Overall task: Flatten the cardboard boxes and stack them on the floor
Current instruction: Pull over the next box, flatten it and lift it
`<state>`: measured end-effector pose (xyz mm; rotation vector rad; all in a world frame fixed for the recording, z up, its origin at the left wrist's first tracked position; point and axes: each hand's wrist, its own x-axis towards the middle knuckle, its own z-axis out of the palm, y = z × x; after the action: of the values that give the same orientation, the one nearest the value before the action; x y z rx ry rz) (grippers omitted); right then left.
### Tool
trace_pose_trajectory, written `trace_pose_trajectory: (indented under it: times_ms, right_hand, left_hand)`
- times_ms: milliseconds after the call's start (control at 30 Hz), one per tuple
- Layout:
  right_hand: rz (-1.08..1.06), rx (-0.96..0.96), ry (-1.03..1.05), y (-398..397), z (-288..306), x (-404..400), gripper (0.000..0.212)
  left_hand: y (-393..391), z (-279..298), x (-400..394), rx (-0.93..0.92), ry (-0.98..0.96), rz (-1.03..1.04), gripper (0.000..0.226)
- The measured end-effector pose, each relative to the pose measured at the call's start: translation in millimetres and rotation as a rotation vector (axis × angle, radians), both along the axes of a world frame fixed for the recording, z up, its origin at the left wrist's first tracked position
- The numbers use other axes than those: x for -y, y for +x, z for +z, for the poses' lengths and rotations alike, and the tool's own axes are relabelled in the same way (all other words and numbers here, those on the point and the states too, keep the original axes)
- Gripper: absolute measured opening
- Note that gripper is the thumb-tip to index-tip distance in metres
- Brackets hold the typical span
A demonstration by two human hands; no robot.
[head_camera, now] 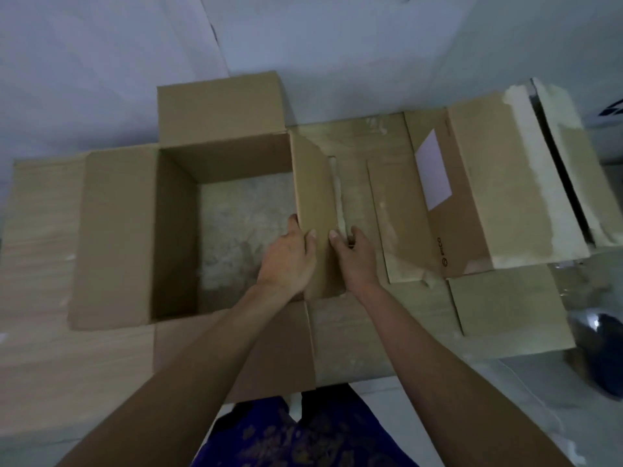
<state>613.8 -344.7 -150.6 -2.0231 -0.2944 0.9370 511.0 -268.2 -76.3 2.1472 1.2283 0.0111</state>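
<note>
A person's left hand [292,252] and right hand [354,252] both grip the right flap [315,210] of an open cardboard box [175,230] standing on the floor [101,62], its other flaps spread outward and its bottom open to the floor. To the right lies flattened cardboard [397,203], with a second box [499,183] bearing a white label [433,170] resting on it.

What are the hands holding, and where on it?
Both the left hand and right hand grip the open box by its right-side flap, near end.
</note>
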Motion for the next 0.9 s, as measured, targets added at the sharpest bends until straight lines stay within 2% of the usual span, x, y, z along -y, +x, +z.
trace_pose_trajectory:
  times_ms: [33,67,200,267,400,533,667,767,900]
  right_hand:
    - [0.020,0.048,0.024,-6.3,4.6,-2.2,0.046]
    - [0.026,0.077,0.050,-12.8,7.0,-3.8,0.039]
    - [0.001,0.082,0.224,-38.9,29.2,-3.8,0.026]
    - [-0.052,0.008,0.354,-49.4,48.1,-6.0,0.032]
    - [-0.100,-0.107,0.536,-74.8,89.9,-19.2,0.028]
    - [-0.020,-0.282,0.595,-107.9,130.2,-29.5,0.040]
    - [0.140,-0.384,0.550,-147.2,166.9,-44.9,0.078]
    - [0.178,-0.243,0.601,-172.3,194.8,-59.4,0.090]
    - [0.206,-0.001,0.667,-207.8,253.2,-61.8,0.096]
  left_hand:
    - [-2.1,1.9,-1.1,0.003,0.008,0.016,0.039]
    - [-4.9,4.6,-2.3,0.002,0.027,0.038,0.036]
    - [-24.9,23.9,-14.3,0.057,0.100,0.133,0.029]
    - [-41.1,39.8,-25.9,0.089,0.149,0.182,0.030]
    - [-83.0,76.8,-47.4,0.219,0.229,0.276,0.025]
    - [-128.8,110.7,-55.7,0.304,0.263,0.351,0.026]
    - [-176.5,140.0,-64.2,0.395,0.284,0.382,0.034]
    - [-207.9,167.6,-73.8,0.438,0.268,0.395,0.041]
    - [-235.8,202.9,-79.9,0.546,0.277,0.420,0.039]
